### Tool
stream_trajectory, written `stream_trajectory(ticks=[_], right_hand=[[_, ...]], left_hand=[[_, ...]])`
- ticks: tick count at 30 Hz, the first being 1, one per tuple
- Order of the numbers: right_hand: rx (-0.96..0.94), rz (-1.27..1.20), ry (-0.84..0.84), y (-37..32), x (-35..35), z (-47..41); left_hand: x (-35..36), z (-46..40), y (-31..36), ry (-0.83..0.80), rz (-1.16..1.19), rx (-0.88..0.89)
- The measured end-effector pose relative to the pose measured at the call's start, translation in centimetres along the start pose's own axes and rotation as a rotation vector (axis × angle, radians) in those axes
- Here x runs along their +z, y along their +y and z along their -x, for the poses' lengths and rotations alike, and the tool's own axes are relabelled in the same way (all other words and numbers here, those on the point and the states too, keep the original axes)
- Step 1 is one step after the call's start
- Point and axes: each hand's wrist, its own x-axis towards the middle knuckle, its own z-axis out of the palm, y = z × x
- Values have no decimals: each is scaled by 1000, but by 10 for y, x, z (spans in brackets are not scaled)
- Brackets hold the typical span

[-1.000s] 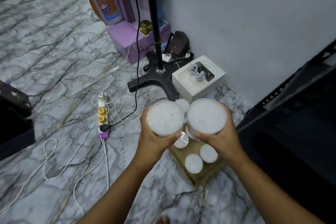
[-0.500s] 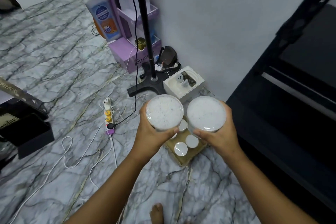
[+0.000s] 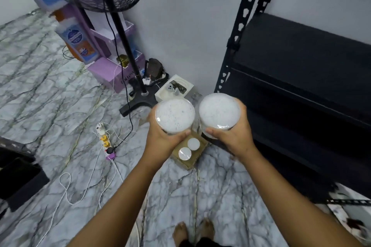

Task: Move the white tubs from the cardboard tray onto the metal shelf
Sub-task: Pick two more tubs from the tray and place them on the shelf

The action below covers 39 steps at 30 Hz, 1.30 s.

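While I watched, left hand [image 3: 164, 142] clasped one white tub [image 3: 175, 116] and right hand [image 3: 234, 136] another [image 3: 219, 110], above the cardboard tray [image 3: 190, 156] with two tubs; metal shelf [image 3: 301, 78] at two o'clock.

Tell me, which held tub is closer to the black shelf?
The tub in the right hand, the right-hand tub; the left hand's tub sits farther from the shelf.

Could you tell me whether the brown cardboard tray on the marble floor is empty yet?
Not empty. Two white round tubs sit in the cardboard tray; the hands hide its far end.
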Motion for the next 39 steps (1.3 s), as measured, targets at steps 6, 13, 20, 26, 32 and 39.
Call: stream_trajectory(ticks=[6, 13, 20, 26, 32, 39], right_hand=[[-1, -13, 166, -30, -40, 26], [2, 6, 317, -47, -107, 45], [14, 7, 391, -50, -198, 59], [12, 6, 420, -48, -279, 68], [10, 17, 466, -45, -348, 74], [31, 71, 537, -36, -403, 66]], left_hand=[[24, 9, 30, -90, -54, 15], [91, 15, 72, -227, -45, 39], [188, 21, 103, -341, 1, 72], [275, 29, 124, -393, 20, 108], [344, 41, 140, -430, 74, 130], [401, 34, 149, -505, 68, 134]])
